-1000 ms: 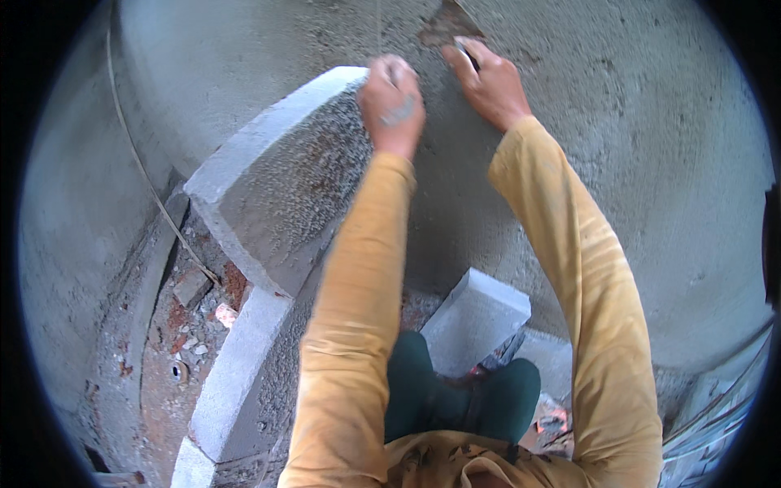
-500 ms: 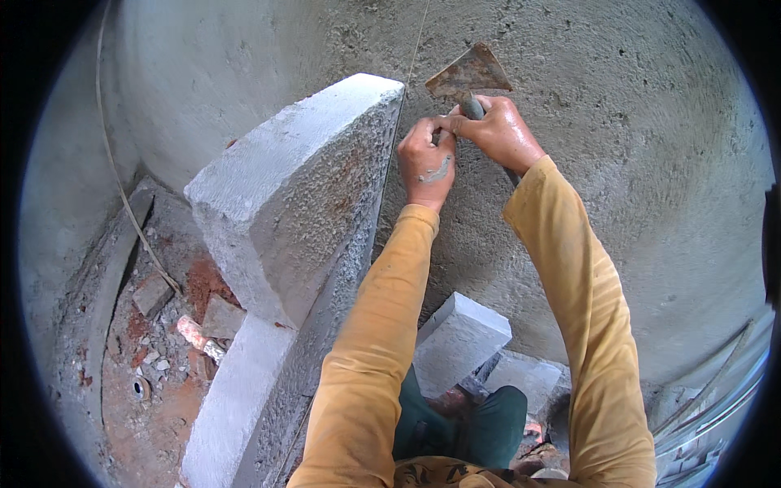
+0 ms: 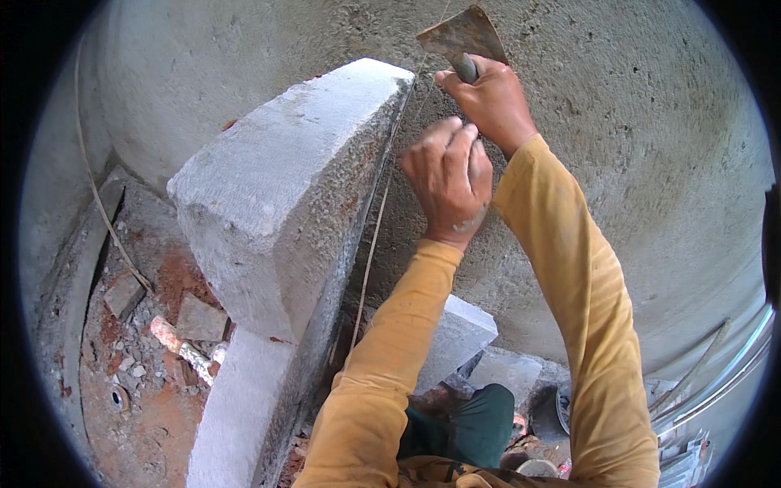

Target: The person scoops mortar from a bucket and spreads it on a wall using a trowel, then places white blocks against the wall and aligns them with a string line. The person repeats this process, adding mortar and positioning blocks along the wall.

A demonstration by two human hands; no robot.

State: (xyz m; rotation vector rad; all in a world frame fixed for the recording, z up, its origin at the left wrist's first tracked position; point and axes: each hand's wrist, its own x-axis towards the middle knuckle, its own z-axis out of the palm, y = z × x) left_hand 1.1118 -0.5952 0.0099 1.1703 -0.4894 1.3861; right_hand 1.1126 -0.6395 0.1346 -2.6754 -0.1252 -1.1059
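Observation:
My right hand (image 3: pixel 492 102) grips the handle of a trowel (image 3: pixel 462 37), whose rusty, mortar-stained blade points up in front of the rough wall. Below and to its left, my left hand (image 3: pixel 450 179) is closed with its fingers curled together; whatever they may pinch is hidden. Grey mortar is smeared near the left wrist. Left of both hands stands a thick pale block (image 3: pixel 244 179), on top of another pale block (image 3: pixel 236 407). A thin string (image 3: pixel 370 252) runs along the block's right face, close to my left hand.
Rough grey plaster (image 3: pixel 618 163) covers the curved-looking wall ahead. More pale blocks (image 3: pixel 457 337) lie below my arms, with a dark bucket (image 3: pixel 561 407) near my knee. Rubble, red soil and a pipe (image 3: pixel 179 346) lie beyond the blocks at left. Rods (image 3: pixel 716 382) lean at lower right.
My hands have drawn apart. The left came down and turned, fingers curled; the right moved slightly up with the trowel, whose blade tilted. The string now shows along the block's right face.

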